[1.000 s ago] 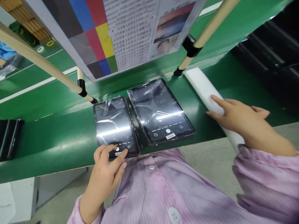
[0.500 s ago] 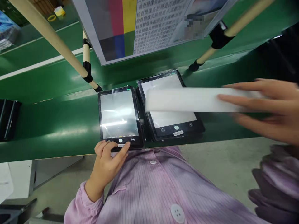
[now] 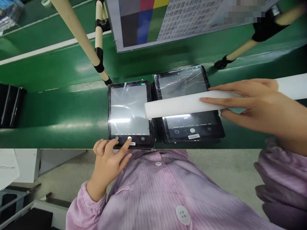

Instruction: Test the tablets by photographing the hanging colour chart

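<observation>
Two black tablets lie side by side on the green bench. My left hand (image 3: 109, 159) is curled, its forefinger touching the round button at the bottom of the left tablet (image 3: 129, 111), whose screen glows grey. My right hand (image 3: 259, 105) grips a long white foam strip (image 3: 177, 107) and holds it level across the right tablet (image 3: 189, 105). The strip's left end reaches over the edge of the left tablet. The right tablet's screen is dark above the strip.
A colour and text test chart (image 3: 168, 22) hangs above the tablets on cream tubes (image 3: 79, 35) with black joints. Dark trays (image 3: 9, 107) stand at the bench's left end. The green bench (image 3: 59, 127) edge runs just before my pink-striped smock.
My right hand lifted the foam strip from the bench at right and swung it over the right tablet, then leftward. The screens brightened and the right one darkened again. My left hand stayed put.
</observation>
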A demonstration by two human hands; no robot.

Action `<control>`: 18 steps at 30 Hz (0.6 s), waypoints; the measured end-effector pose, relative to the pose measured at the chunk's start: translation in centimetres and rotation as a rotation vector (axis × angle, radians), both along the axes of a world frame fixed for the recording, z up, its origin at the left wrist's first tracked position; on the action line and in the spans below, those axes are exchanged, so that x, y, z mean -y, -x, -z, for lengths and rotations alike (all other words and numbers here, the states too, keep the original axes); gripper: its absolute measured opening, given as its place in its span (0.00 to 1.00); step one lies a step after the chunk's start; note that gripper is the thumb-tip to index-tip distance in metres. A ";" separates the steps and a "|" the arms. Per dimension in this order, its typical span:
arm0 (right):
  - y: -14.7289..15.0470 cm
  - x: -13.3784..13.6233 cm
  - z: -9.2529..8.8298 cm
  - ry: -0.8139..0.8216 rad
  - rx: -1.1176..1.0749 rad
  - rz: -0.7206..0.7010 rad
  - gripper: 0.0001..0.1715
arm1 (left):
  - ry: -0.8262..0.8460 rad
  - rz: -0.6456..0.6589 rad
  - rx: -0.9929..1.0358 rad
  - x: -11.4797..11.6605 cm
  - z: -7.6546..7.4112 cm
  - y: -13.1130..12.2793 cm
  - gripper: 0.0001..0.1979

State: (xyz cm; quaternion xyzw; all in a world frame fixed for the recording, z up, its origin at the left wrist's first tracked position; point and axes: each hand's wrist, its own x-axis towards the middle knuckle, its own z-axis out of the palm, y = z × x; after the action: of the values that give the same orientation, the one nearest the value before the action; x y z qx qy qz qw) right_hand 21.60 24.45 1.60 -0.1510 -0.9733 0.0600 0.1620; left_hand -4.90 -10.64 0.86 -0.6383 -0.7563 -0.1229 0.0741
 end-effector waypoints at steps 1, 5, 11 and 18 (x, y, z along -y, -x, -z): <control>0.0 0.1 0.0 -0.023 0.007 -0.009 0.19 | -0.040 0.012 0.007 0.0 -0.2 0.1 0.19; 0.0 0.3 0.3 -0.104 0.019 -0.040 0.19 | -0.160 0.037 0.030 -0.7 -1.1 0.0 0.23; -0.5 0.9 1.2 -0.088 0.006 -0.032 0.20 | -0.189 0.236 0.110 -5.1 -1.7 -3.4 0.15; -6.6 0.1 2.6 -0.003 -0.030 0.213 0.21 | 0.029 0.353 0.046 -11.2 -2.0 -7.4 0.21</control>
State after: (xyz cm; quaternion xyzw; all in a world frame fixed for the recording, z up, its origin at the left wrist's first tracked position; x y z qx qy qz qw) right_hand 28.22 24.37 -1.04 -0.2525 -0.9493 0.0434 0.1823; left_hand 2.51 0.53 2.89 -0.7591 -0.6358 -0.1378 0.0250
